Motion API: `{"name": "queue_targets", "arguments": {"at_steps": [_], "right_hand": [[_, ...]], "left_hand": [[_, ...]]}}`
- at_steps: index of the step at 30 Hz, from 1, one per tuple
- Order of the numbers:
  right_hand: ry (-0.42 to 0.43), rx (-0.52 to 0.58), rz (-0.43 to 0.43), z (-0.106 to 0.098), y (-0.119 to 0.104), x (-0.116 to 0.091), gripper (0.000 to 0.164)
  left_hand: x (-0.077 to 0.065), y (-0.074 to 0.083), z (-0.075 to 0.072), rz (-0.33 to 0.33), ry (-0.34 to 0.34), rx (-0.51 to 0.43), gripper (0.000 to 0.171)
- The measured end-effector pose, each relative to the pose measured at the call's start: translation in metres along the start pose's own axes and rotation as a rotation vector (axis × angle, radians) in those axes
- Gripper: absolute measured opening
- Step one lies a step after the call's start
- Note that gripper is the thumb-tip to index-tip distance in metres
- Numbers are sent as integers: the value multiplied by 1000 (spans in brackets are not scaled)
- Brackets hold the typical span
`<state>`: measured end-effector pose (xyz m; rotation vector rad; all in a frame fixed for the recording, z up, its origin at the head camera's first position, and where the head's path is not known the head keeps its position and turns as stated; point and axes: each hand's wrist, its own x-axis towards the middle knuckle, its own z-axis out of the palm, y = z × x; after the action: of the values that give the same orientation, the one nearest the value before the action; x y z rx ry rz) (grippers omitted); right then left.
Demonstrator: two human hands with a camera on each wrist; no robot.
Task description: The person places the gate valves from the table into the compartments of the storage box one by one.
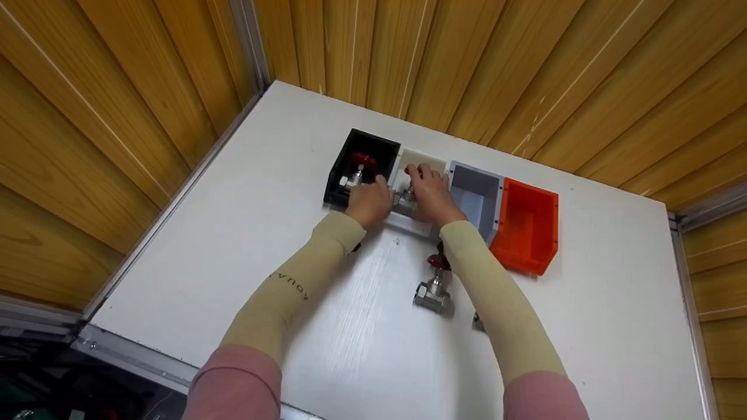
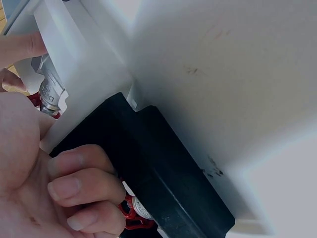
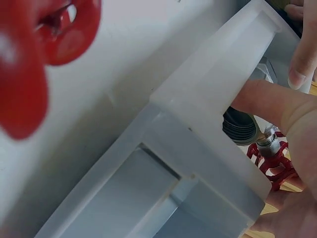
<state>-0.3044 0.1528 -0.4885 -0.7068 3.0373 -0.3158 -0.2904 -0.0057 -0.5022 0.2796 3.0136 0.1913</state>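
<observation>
Right wrist: valve [image 3: 269, 147] aslant, handwheel [image 3: 278, 166] down-right.

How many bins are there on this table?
4, in a row from left to right: black bin, white bin, grey bin, orange bin. No others seem hidden.

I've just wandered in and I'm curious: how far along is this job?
Apparently partway. Looking done: one red-handled valve sits in the black bin. In hand: the right hand grips a second valve at the white bin, with the left hand close by. Probably remaining: a third valve lies loose on the table, and a metal piece shows partly behind the right sleeve.
</observation>
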Motion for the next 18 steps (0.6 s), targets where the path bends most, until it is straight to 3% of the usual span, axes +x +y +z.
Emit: {"name": "queue_targets", "arguments": {"at_steps": [10,18], "right_hand": [[14,29,8,4,0,-1,53],[-16,3,37,4,-1,0,53]], "left_hand": [[1,-1,2,9,-2,3,50],[1,-1,2,8,-4,-7,52]]}}
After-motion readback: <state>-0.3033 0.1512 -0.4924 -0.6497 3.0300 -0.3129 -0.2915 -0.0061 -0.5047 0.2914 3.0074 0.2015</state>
